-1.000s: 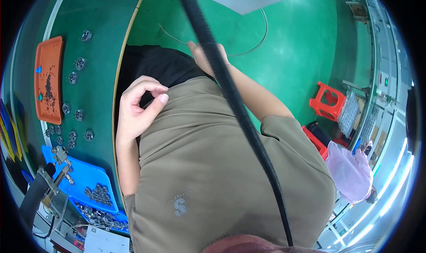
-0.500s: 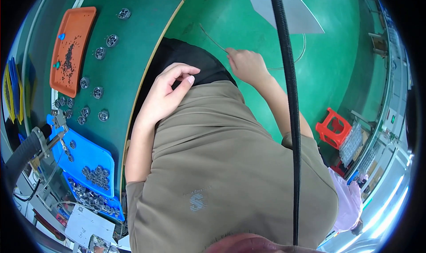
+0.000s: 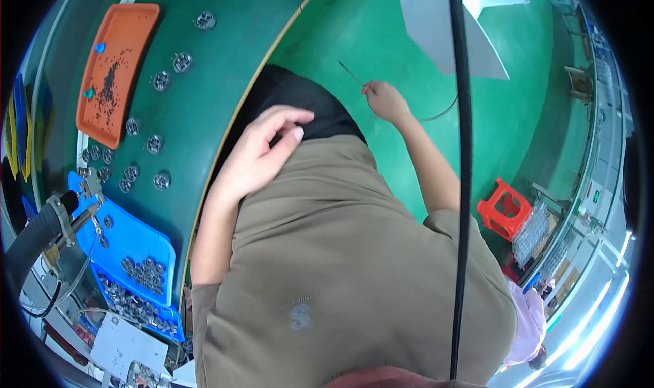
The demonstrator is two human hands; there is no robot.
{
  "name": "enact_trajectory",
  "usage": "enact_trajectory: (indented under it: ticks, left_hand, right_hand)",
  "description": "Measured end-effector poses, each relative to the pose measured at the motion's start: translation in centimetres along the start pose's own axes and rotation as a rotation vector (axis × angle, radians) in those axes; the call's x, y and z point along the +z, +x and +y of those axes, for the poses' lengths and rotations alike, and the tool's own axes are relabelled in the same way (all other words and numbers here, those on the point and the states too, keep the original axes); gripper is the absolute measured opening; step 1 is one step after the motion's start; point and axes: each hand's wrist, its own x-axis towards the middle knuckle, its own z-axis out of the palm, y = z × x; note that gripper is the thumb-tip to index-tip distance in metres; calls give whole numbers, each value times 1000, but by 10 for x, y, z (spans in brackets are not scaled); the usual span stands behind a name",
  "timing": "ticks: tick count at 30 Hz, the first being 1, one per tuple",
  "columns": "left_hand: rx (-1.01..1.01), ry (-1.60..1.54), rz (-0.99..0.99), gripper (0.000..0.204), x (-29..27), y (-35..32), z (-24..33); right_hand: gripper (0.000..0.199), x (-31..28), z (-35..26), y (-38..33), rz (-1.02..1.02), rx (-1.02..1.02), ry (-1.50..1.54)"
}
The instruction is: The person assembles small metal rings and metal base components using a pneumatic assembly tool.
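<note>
My left hand (image 3: 262,153) rests against my olive shirt (image 3: 340,265), just below my black lap, beside the green table's edge (image 3: 225,136). Its fingers are loosely stretched and hold nothing. My right hand (image 3: 385,102) reaches out over the green floor, closed on a thin straight wire (image 3: 351,73) that points up and to the left. A thin curved wire (image 3: 439,112) lies on the floor just past that hand.
On the green table lie round metal parts (image 3: 161,81), an orange tray (image 3: 116,68) and blue trays (image 3: 136,245) of metal parts. A black hose with a metal nozzle (image 3: 65,218) sits at the left. A black cable (image 3: 464,183) hangs in front. A red stool (image 3: 503,207) and a grey sheet (image 3: 449,27) are on the floor.
My left hand's pinched fingers have loosened and spread against the shirt. My right hand has stretched farther out over the floor with the thin wire. The view has swung.
</note>
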Motion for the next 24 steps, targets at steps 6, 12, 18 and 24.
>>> enact_trajectory:
  ticks: [6,12,18,24]
  left_hand:
    - [-94,-260,149,53,12,9,-13]
    - [-54,-442,153,46,15,23,-4]
    - [1,-511,97,29,6,12,9]
    - [36,-487,203,24,7,7,20]
  right_hand:
    - [27,-77,-61,-74,-52,-192,361]
    - [28,-154,-98,-130,-508,-17,831]
    - [26,-160,-106,-132,-503,-41,859]
    - [18,-147,-124,-141,-301,-162,664]
